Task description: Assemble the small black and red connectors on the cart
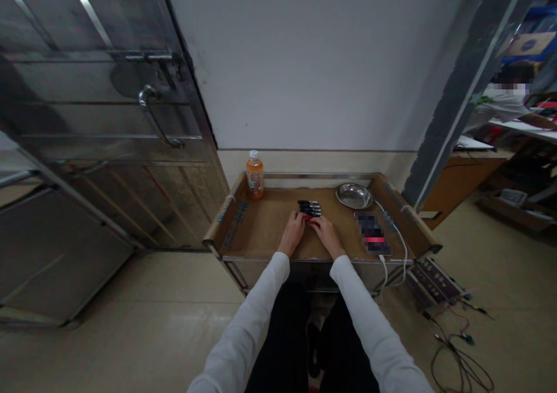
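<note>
My left hand (295, 229) and my right hand (325, 231) are close together over the cardboard-lined cart top (265, 230). Between their fingertips is a slim red pen (308, 218), lying crosswise and held at both ends; the fingers cover much of it. Just beyond it, several black pens (309, 208) with paler right ends lie side by side in a row. The fingers of both hands are closed, near the row's front edge.
An orange drink bottle (255, 178) stands at the back left. At the right are a shallow metal dish (354, 195) and a phone (373, 233) with a white cable (404, 245). Cardboard sides edge the cart. Another person (500, 100) sits far right.
</note>
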`<control>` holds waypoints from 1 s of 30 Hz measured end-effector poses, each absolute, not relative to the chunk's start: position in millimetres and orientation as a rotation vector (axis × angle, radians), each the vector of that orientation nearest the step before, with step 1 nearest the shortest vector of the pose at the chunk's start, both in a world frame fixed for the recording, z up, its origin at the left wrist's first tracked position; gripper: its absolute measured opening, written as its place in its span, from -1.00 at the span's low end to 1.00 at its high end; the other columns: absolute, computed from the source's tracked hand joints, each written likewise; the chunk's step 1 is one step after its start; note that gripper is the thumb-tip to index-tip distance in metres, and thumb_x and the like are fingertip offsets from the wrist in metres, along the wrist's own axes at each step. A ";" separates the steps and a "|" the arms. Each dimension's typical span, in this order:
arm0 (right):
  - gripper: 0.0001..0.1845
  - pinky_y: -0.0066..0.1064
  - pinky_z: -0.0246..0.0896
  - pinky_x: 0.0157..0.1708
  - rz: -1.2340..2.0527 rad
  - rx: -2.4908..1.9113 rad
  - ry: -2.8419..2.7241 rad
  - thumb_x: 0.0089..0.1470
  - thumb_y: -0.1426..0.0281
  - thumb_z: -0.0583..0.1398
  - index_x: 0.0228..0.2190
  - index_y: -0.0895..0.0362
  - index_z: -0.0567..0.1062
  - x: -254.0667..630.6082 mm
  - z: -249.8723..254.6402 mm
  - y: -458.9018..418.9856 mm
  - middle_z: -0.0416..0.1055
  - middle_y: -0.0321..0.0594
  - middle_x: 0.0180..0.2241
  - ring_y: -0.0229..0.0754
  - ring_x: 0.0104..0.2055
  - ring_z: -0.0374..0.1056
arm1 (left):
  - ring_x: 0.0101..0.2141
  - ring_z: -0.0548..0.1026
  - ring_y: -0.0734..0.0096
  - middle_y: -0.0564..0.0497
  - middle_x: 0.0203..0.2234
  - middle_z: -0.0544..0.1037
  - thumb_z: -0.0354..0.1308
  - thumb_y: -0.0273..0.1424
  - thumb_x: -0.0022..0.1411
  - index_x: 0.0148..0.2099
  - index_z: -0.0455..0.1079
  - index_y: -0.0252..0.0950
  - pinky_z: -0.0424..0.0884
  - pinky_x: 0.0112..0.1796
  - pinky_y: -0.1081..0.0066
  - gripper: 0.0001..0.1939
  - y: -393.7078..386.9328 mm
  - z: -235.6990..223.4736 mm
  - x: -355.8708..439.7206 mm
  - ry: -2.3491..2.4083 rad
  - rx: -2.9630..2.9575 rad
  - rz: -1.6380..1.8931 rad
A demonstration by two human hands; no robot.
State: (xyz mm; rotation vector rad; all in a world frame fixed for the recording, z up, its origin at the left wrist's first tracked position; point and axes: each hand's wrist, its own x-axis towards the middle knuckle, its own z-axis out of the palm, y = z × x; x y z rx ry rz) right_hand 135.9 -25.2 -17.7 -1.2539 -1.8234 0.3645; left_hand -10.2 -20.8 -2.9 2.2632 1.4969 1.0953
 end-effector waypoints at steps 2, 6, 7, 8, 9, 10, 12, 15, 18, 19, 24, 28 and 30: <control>-0.81 -0.29 0.27 -0.11 0.373 -1.230 -1.819 0.10 0.45 0.13 -0.27 0.08 0.53 136.6 -19.7 -23.8 0.43 -0.16 -0.24 -0.15 -0.19 0.38 | -0.19 0.41 0.37 -0.06 -0.22 0.34 -0.09 -0.61 0.23 -0.13 0.32 -0.28 0.37 -0.07 0.29 -0.75 -24.4 -5.4 -12.3 1.440 2.301 1.107; -0.78 -0.31 0.30 -0.22 0.415 -1.237 -1.766 0.05 0.47 0.15 -0.23 0.09 0.52 140.3 -22.6 -22.8 0.40 -0.20 -0.28 -0.21 -0.35 0.34 | -0.19 0.41 0.34 -0.04 -0.24 0.34 0.01 -0.57 0.21 -0.20 0.32 -0.27 0.38 -0.09 0.27 -0.85 -26.9 -9.8 -13.7 1.360 2.335 1.070; -0.77 -0.31 0.31 -0.25 0.429 -1.248 -1.754 0.04 0.47 0.16 -0.23 0.10 0.52 141.6 -23.0 -22.8 0.39 -0.20 -0.29 -0.22 -0.40 0.32 | -0.19 0.41 0.34 -0.04 -0.24 0.34 0.02 -0.55 0.21 -0.21 0.32 -0.27 0.38 -0.09 0.27 -0.88 -26.3 -10.1 -13.3 1.367 2.324 1.064; -0.77 -0.31 0.31 -0.28 0.442 -1.257 -1.746 0.03 0.47 0.16 -0.23 0.11 0.52 142.8 -23.3 -22.9 0.38 -0.20 -0.30 -0.23 -0.43 0.30 | -0.19 0.41 0.35 -0.03 -0.25 0.34 0.03 -0.53 0.21 -0.23 0.31 -0.27 0.38 -0.09 0.26 -0.90 -25.4 -10.1 -12.6 1.381 2.309 1.058; -0.77 -0.31 0.31 -0.30 0.453 -1.262 -1.740 0.02 0.47 0.16 -0.23 0.12 0.52 143.9 -23.4 -23.0 0.37 -0.19 -0.31 -0.24 -0.44 0.28 | -0.20 0.42 0.35 -0.03 -0.26 0.34 0.03 -0.53 0.22 -0.23 0.31 -0.26 0.38 -0.09 0.26 -0.91 -24.4 -9.7 -11.8 1.399 2.296 1.049; -0.76 -0.31 0.31 -0.31 0.460 -1.264 -1.736 0.02 0.48 0.15 -0.24 0.13 0.52 144.8 -23.3 -22.9 0.36 -0.19 -0.32 -0.23 -0.45 0.28 | -0.20 0.42 0.35 -0.02 -0.27 0.34 0.03 -0.52 0.23 -0.24 0.31 -0.27 0.37 -0.09 0.27 -0.92 -23.2 -9.2 -10.9 1.415 2.285 1.037; -0.76 -0.30 0.32 -0.31 0.456 -1.265 -1.725 0.02 0.50 0.13 -0.25 0.13 0.51 145.7 -23.1 -22.2 0.35 -0.18 -0.31 -0.22 -0.42 0.29 | -0.21 0.42 0.35 -0.02 -0.27 0.34 0.02 -0.52 0.24 -0.24 0.31 -0.27 0.37 -0.11 0.27 -0.92 -21.3 -7.9 -8.8 1.447 2.271 1.013; -0.78 -0.28 0.32 -0.24 0.428 -1.260 -1.709 0.03 0.51 0.10 -0.28 0.12 0.50 145.5 -23.5 -19.8 0.33 -0.17 -0.29 -0.19 -0.34 0.32 | -0.23 0.42 0.35 -0.04 -0.27 0.34 -0.01 -0.54 0.25 -0.23 0.28 -0.28 0.37 -0.13 0.29 -0.91 -20.3 -6.0 -5.5 1.504 2.240 1.008; -0.82 -0.25 0.32 -0.17 0.410 -1.269 -1.653 0.05 0.48 0.12 -0.27 0.13 0.46 145.6 -26.9 -16.7 0.28 -0.15 -0.24 -0.16 -0.26 0.33 | -0.22 0.41 0.35 -0.06 -0.25 0.34 -0.05 -0.54 0.26 -0.22 0.26 -0.29 0.37 -0.14 0.30 -0.90 -21.5 -4.9 -2.6 1.575 2.197 1.026; -0.83 -0.25 0.33 -0.16 0.401 -1.282 -1.621 0.05 0.45 0.13 -0.26 0.14 0.45 146.0 -28.6 -15.7 0.26 -0.14 -0.22 -0.15 -0.23 0.33 | -0.21 0.40 0.34 -0.07 -0.25 0.34 -0.05 -0.54 0.26 -0.22 0.25 -0.30 0.37 -0.13 0.30 -0.90 -22.2 -4.6 -2.2 1.591 2.194 1.030; -0.69 -0.21 0.31 -0.10 0.339 -1.362 -1.534 0.04 0.29 0.20 -0.18 0.17 0.40 152.7 -35.1 -10.8 0.16 -0.06 -0.12 -0.11 -0.13 0.30 | -0.17 0.39 0.33 -0.10 -0.23 0.36 -0.09 -0.55 0.27 -0.19 0.25 -0.30 0.35 -0.10 0.28 -0.87 -23.5 -3.2 -5.7 1.666 2.212 1.050; -0.74 -0.20 0.24 -0.01 0.263 -1.370 -1.629 0.13 0.34 0.08 -0.16 0.17 0.40 162.9 -33.0 -7.0 0.20 -0.05 -0.12 -0.11 -0.05 0.27 | -0.09 0.39 0.23 -0.20 -0.18 0.40 -0.10 -0.53 0.27 -0.13 0.27 -0.36 0.34 -0.06 0.23 -0.82 -16.5 0.2 -13.8 1.929 2.202 1.011; -0.70 -0.19 0.18 0.05 0.150 -1.416 -1.685 0.14 0.44 0.01 -0.12 0.19 0.40 167.5 -32.0 -6.2 0.23 0.00 -0.09 -0.09 0.01 0.24 | -0.01 0.37 0.17 -0.26 -0.08 0.40 -0.08 -0.56 0.24 -0.03 0.27 -0.40 0.31 -0.01 0.20 -0.74 -10.9 0.4 -17.6 2.014 2.205 0.987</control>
